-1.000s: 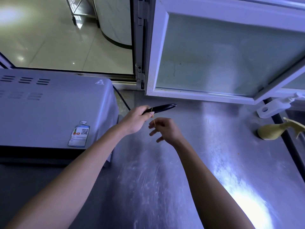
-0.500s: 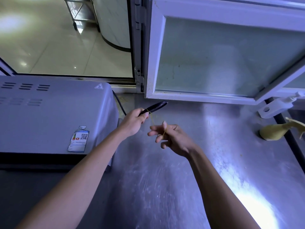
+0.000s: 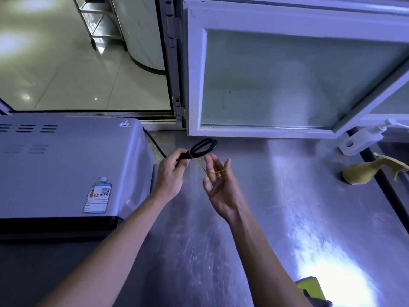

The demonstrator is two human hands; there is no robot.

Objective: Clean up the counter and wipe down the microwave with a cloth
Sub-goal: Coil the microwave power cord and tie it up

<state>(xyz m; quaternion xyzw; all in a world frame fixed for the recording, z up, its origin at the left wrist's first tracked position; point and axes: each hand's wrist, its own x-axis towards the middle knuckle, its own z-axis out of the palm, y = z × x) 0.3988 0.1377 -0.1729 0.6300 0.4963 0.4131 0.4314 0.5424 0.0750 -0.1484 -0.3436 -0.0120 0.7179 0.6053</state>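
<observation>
The grey microwave (image 3: 66, 165) stands at the left on the steel counter (image 3: 276, 218). Its black power cord (image 3: 204, 147) is folded into a loop, and my left hand (image 3: 171, 173) grips the folded part just right of the microwave. A yellow rubber band (image 3: 215, 171) runs from the cord bundle to my right hand (image 3: 221, 187), stretched across its spread, straight fingers. A yellow-green cloth (image 3: 309, 288) lies at the counter's near right edge, partly cut off by the frame.
An open white-framed window sash (image 3: 298, 80) hangs over the back of the counter. A yellowish spray bottle (image 3: 363, 171) lies on its side at the right. A white window latch (image 3: 358, 140) sits near it. Tiled floor shows beyond the window.
My right hand has opened and turned, so the rubber band now stretches over its spread fingers. The cord loop in my left hand has turned and shows open. The view has dipped slightly.
</observation>
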